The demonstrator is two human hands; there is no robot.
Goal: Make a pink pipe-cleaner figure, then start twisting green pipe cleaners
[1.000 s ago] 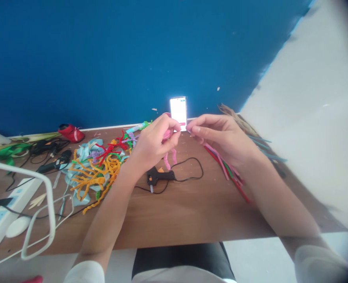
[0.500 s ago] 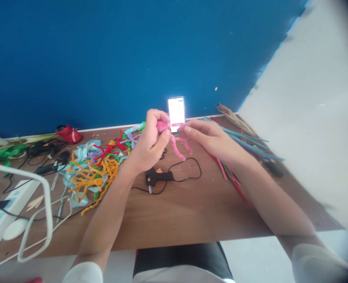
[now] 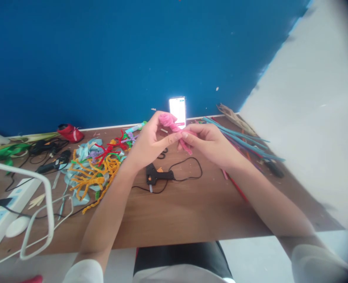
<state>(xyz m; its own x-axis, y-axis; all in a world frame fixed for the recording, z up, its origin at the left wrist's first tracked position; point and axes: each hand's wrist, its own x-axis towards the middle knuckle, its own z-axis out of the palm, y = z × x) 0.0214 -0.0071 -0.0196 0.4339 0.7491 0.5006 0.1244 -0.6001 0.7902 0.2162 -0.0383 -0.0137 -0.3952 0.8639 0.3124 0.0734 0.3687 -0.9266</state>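
Observation:
Between my two hands is a pink pipe cleaner piece (image 3: 168,121), with a coiled, bunched upper end and a strand hanging below the fingers. My left hand (image 3: 153,139) pinches it from the left, thumb and fingers closed. From the right, my right hand (image 3: 205,139) pinches the same piece, its thumb tip meeting the left thumb. Fingers hide the middle of the piece. Just behind the hands a lit phone (image 3: 177,110) leans upright against the wall. Below them a black hot glue gun (image 3: 159,175) lies on its side on the table.
Left of the hands lie orange pipe cleaners (image 3: 94,177), red ones (image 3: 111,149) and light blue ribbon (image 3: 83,151). A power strip (image 3: 11,208) and a white wire frame (image 3: 48,204) are at the left. Blue pipe cleaners (image 3: 244,139) lie at the right on the brown table (image 3: 191,220).
The pink piece has turned, its coiled end now showing above the fingers and its hanging strands partly covered. My hands have drawn together, thumbs meeting.

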